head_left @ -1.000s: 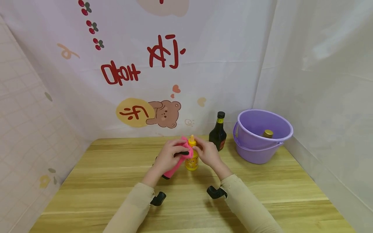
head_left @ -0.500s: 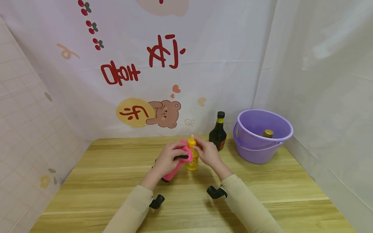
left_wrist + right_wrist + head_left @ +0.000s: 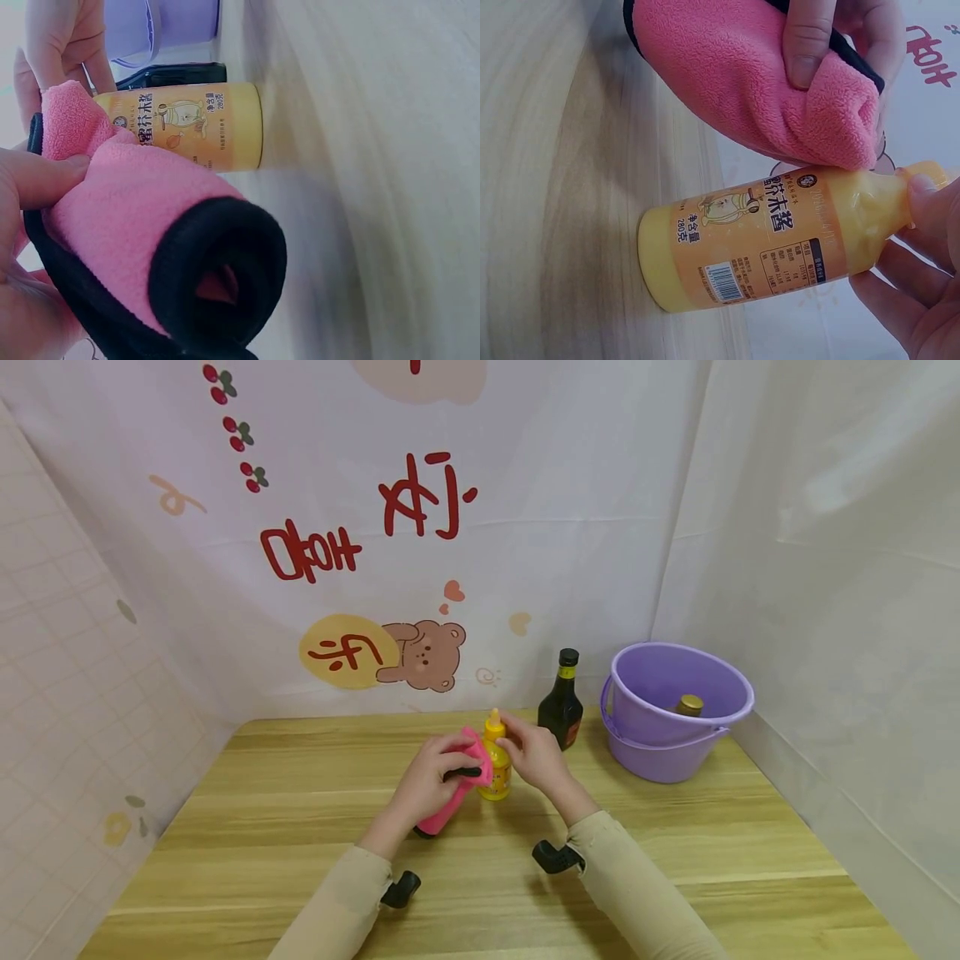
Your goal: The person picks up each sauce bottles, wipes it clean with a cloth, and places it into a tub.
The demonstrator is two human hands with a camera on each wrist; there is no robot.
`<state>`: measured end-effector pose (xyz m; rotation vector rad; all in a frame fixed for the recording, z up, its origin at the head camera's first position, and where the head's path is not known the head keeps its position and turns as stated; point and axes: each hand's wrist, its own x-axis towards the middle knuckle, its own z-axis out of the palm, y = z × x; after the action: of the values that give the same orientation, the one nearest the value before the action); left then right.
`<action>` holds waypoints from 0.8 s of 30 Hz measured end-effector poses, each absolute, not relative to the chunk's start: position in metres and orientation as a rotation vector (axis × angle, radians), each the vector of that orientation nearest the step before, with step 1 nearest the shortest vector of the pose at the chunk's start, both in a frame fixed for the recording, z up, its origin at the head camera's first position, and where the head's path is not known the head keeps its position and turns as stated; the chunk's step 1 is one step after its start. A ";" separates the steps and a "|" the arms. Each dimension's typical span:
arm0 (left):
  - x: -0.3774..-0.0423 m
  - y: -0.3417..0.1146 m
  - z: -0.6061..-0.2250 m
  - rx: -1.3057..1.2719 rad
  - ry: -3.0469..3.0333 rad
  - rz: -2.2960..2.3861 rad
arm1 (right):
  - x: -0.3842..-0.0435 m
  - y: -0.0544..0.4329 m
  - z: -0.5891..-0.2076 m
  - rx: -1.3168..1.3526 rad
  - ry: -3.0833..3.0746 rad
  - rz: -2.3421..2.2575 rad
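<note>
A yellow squeeze bottle of sauce (image 3: 497, 783) stands upright on the wooden table, its printed label and barcode facing the right wrist view. My right hand (image 3: 542, 760) pinches the bottle at its neck, just below the pointed cap (image 3: 494, 720). In my left hand (image 3: 424, 787) is a pink cloth (image 3: 142, 217) with black edging, bunched up and gripped between thumb and fingers. One folded end of the cloth lies against the bottle's upper side in the right wrist view; its other end hangs down toward the table in a loose roll.
Behind my right hand stands a dark glass bottle (image 3: 561, 710) with a black cap. Farther right is a purple bucket (image 3: 660, 756) with a gold-lidded item (image 3: 689, 705) inside. A printed white curtain (image 3: 585, 568) rises behind the table (image 3: 300, 860).
My left hand has moved down and slightly left, taking the cloth lower along the bottle. The bottle and my right hand have stayed nearly in place.
</note>
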<state>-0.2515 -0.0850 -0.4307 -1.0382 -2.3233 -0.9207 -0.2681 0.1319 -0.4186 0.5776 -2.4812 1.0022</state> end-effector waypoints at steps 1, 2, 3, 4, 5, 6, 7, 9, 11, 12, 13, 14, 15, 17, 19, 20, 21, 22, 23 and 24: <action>-0.251 -0.085 -0.431 -1.035 -2.323 -0.922 | -0.269 0.132 -0.419 0.579 -2.480 1.000; -0.251 -0.085 -0.432 -1.035 -2.323 -0.923 | -0.269 0.132 -0.419 0.581 -2.475 0.997; -0.251 -0.086 -0.433 -1.034 -2.324 -0.923 | -0.269 0.132 -0.419 0.582 -2.474 0.993; -0.251 -0.086 -0.433 -1.034 -2.324 -0.922 | -0.269 0.132 -0.419 0.582 -2.474 0.992; -0.251 -0.087 -0.434 -1.035 -2.327 -0.921 | -0.268 0.132 -0.418 0.583 -2.473 0.991; -0.251 -0.087 -0.435 -1.041 -2.325 -0.917 | -0.268 0.132 -0.418 0.584 -2.470 0.989; -0.251 -0.087 -0.436 -1.043 -2.329 -0.916 | -0.268 0.132 -0.418 0.585 -2.467 0.988; -0.250 -0.088 -0.439 -1.045 -2.351 -0.918 | -0.268 0.132 -0.418 0.586 -2.469 0.992; -0.250 -0.088 -0.442 -1.056 -2.358 -0.911 | -0.267 0.132 -0.418 0.588 -2.469 0.997; -0.250 -0.088 -0.444 -1.061 -2.361 -0.907 | -0.267 0.132 -0.418 0.589 -2.470 1.000; -0.250 -0.088 -0.445 -1.064 -2.366 -0.902 | -0.267 0.132 -0.418 0.588 -2.473 1.006; -0.250 -0.088 -0.446 -1.073 -2.364 -0.891 | -0.267 0.132 -0.418 0.588 -2.476 1.009; -0.250 -0.088 -0.447 -1.085 -2.355 -0.879 | -0.267 0.132 -0.418 0.587 -2.479 1.010; -0.251 -0.088 -0.449 -1.100 -2.350 -0.852 | -0.267 0.132 -0.419 0.587 -2.476 1.016; -0.252 -0.087 -0.451 -1.114 -2.355 -0.844 | -0.267 0.132 -0.419 0.586 -2.473 1.016; -0.252 -0.087 -0.452 -1.115 -2.361 -0.843 | -0.267 0.132 -0.418 0.586 -2.472 1.015; -0.252 -0.087 -0.453 -1.115 -2.369 -0.843 | -0.267 0.132 -0.418 0.586 -2.470 1.011; -0.252 -0.086 -0.453 -1.113 -2.381 -0.841 | -0.267 0.132 -0.418 0.587 -2.469 1.010; -0.253 -0.086 -0.454 -1.117 -2.387 -0.838 | -0.267 0.132 -0.418 0.588 -2.469 1.009; -0.253 -0.086 -0.454 -1.115 -2.398 -0.834 | -0.267 0.132 -0.418 0.588 -2.470 1.004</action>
<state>-0.2532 -0.0861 -0.4540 -1.1150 -2.3981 -0.8338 -0.2669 0.1319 -0.4178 0.5881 -2.4704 1.0044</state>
